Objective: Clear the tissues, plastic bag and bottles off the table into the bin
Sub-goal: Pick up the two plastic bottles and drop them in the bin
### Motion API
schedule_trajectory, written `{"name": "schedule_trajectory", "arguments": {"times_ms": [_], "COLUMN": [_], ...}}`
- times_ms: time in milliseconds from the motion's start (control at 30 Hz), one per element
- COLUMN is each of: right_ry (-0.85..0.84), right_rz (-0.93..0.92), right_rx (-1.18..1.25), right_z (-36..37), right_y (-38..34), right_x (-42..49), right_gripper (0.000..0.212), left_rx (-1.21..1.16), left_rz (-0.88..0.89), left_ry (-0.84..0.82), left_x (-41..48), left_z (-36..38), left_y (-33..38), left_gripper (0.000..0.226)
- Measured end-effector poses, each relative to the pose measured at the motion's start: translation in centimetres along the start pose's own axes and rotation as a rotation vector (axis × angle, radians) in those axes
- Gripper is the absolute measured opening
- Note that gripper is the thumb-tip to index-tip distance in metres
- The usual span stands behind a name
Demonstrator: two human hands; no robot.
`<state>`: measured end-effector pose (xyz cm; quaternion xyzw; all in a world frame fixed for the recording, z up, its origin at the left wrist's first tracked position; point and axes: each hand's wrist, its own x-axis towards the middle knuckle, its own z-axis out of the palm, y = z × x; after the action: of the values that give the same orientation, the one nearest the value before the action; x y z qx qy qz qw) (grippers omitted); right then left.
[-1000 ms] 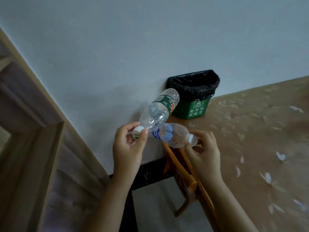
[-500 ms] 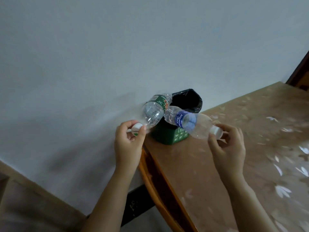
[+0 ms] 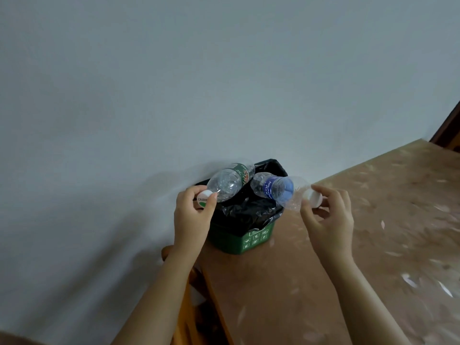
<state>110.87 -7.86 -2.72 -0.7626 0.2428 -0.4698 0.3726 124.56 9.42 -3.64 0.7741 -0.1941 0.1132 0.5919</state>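
Observation:
A small green bin [image 3: 245,241] lined with a black bag stands on the table's far left corner against the wall. My left hand [image 3: 190,216] pinches the white cap end of a clear bottle with a green label [image 3: 230,181], which lies tilted over the bin's left rim. My right hand [image 3: 328,215] holds the white cap end of a clear bottle with a blue label [image 3: 273,188], its base pointing left over the bin's opening. The two bottle bases nearly touch above the liner. No tissues or plastic bag show on the table.
The table [image 3: 348,257] has a brown flower-patterned cover and an orange wooden edge at the lower left. A pale wall fills the view behind the bin. A dark wooden frame [image 3: 448,130] shows at the far right.
Both hands have carried the bottles forward and to the right, from beside the table's edge to above the bin's opening. The bin appears closer and larger.

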Motion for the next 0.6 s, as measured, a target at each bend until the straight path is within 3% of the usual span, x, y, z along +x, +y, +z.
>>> {"name": "schedule_trajectory", "arguments": {"times_ms": [333, 600], "right_ry": [-0.083, -0.146], "right_rz": [0.019, 0.037], "right_rx": [-0.008, -0.034], "right_z": [3.0, 5.4], "right_y": [2.5, 3.2], "right_x": [3.8, 4.6], "right_gripper": [0.023, 0.022], "left_rx": [0.072, 0.131], "left_rz": [0.216, 0.151], "left_ry": [0.065, -0.012], "left_x": [0.1, 1.3], "left_z": [-0.5, 1.5], "left_y": [0.2, -1.3], "left_gripper": [0.020, 0.024]}}
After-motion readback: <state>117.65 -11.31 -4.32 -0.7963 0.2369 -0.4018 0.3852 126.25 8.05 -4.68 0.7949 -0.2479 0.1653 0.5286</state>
